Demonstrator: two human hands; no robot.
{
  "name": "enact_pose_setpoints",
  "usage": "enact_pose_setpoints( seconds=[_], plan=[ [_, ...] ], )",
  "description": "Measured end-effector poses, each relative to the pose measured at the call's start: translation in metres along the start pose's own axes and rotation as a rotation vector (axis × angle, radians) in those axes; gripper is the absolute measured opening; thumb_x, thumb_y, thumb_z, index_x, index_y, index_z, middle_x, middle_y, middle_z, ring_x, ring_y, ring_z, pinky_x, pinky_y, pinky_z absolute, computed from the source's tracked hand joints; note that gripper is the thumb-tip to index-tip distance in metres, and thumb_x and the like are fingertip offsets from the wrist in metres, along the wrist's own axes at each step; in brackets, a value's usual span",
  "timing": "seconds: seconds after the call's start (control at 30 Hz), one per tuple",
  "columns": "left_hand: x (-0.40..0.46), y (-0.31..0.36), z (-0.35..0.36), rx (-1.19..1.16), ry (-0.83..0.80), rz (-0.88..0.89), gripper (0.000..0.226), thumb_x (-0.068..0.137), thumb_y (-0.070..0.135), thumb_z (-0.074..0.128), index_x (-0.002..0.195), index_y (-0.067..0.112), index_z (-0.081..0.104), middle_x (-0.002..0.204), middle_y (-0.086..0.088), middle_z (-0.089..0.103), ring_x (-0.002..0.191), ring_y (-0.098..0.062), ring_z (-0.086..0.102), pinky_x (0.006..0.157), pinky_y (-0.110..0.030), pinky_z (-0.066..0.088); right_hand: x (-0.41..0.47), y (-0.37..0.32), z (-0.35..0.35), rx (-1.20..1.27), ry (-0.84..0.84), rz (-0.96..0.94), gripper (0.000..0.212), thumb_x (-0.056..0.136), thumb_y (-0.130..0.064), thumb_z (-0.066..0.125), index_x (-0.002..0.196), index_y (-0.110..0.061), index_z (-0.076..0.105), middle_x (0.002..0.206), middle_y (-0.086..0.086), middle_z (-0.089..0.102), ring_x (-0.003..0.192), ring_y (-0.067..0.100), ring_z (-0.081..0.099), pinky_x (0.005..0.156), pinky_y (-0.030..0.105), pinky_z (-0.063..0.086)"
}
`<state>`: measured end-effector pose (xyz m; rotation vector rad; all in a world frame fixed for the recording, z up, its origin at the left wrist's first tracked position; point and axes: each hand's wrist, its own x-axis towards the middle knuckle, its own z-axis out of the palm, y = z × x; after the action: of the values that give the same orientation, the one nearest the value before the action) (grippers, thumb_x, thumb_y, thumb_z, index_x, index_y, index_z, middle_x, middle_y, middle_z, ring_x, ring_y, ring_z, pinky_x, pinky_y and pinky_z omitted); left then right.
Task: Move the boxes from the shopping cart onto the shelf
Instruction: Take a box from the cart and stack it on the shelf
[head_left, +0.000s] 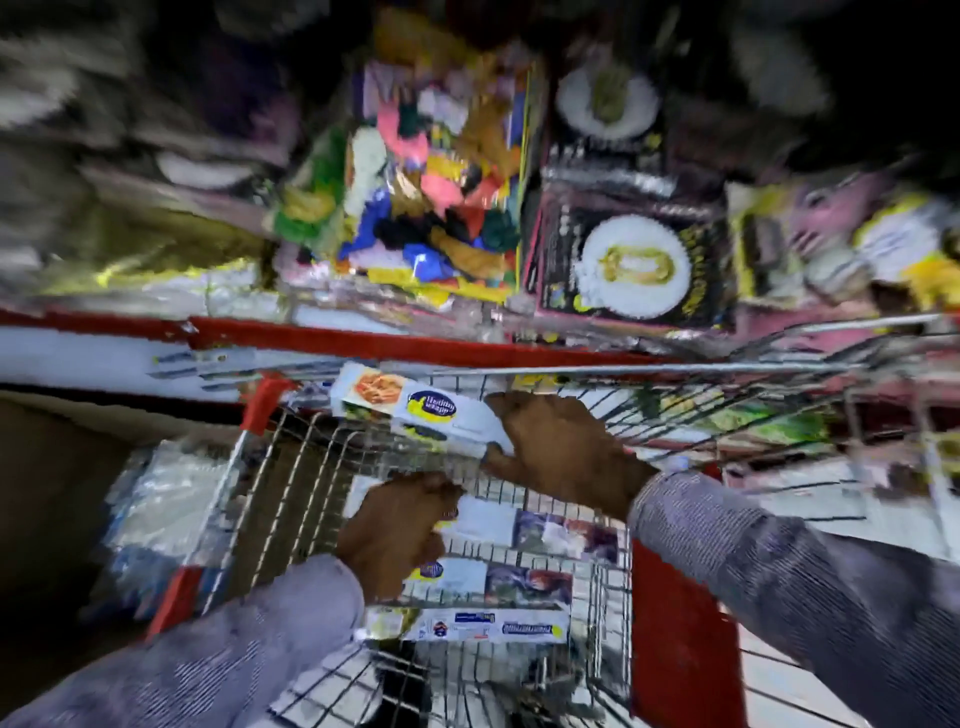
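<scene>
The frame is blurred by motion. A wire shopping cart (291, 467) with red corners stands below me, with several white boxes (498, 577) lying inside it. My right hand (561, 447) grips one end of a long white box (415, 410) with a food picture and a blue oval logo, held above the cart's far rim. My left hand (395, 530) reaches down into the cart with its fingers curled on the edge of another white box (483, 519). The shelf (363, 340), edged in red, runs across just beyond the cart.
On the shelf lie a bag of colourful items (431, 208) and black packs with a white plate picture (628, 270). More packaged goods sit at the right (857, 244). Plastic-wrapped packs (156, 509) rest left of the cart. A red cart panel (680, 639) is at the right.
</scene>
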<state>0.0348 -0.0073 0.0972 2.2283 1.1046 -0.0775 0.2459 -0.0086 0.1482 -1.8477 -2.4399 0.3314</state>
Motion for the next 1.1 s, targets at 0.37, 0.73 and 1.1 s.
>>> enact_pose_setpoints(
  seconds=[0.37,0.73,1.1],
  plan=[
    [-0.077,0.134,-0.245,0.178,0.441,0.267,0.066,0.051,0.050,0.069,0.116,0.039,0.063,0.115,0.022,0.068,0.100,-0.007,0.067,0.081,-0.028,0.058,-0.017,-0.059,-0.317,-0.173,0.353,-0.133,0.043,0.086,-0.052,0.047,0.115,-0.020,0.051,0.106,0.008,0.061,0.089,0.035,0.060,0.066,0.039,0.047],
    [-0.059,0.214,-0.393,0.314,0.574,0.325,0.063,0.050,0.053,0.074,0.113,0.047,0.063,0.106,0.022,0.071,0.096,0.000,0.064,0.070,-0.011,0.043,0.009,-0.037,-0.452,-0.267,0.426,-0.007,0.037,0.085,-0.040,0.057,0.113,-0.017,0.053,0.113,0.010,0.052,0.094,0.036,0.060,0.076,0.041,0.050],
    [-0.003,0.216,-0.433,0.279,0.566,0.327,0.060,0.058,0.047,0.080,0.116,0.040,0.068,0.121,0.019,0.068,0.111,-0.005,0.062,0.095,-0.025,0.049,0.092,0.026,-0.446,-0.216,0.332,0.119,0.023,0.087,-0.022,0.058,0.100,-0.004,0.053,0.112,0.023,0.051,0.103,0.037,0.053,0.077,0.036,0.039]
  ],
)
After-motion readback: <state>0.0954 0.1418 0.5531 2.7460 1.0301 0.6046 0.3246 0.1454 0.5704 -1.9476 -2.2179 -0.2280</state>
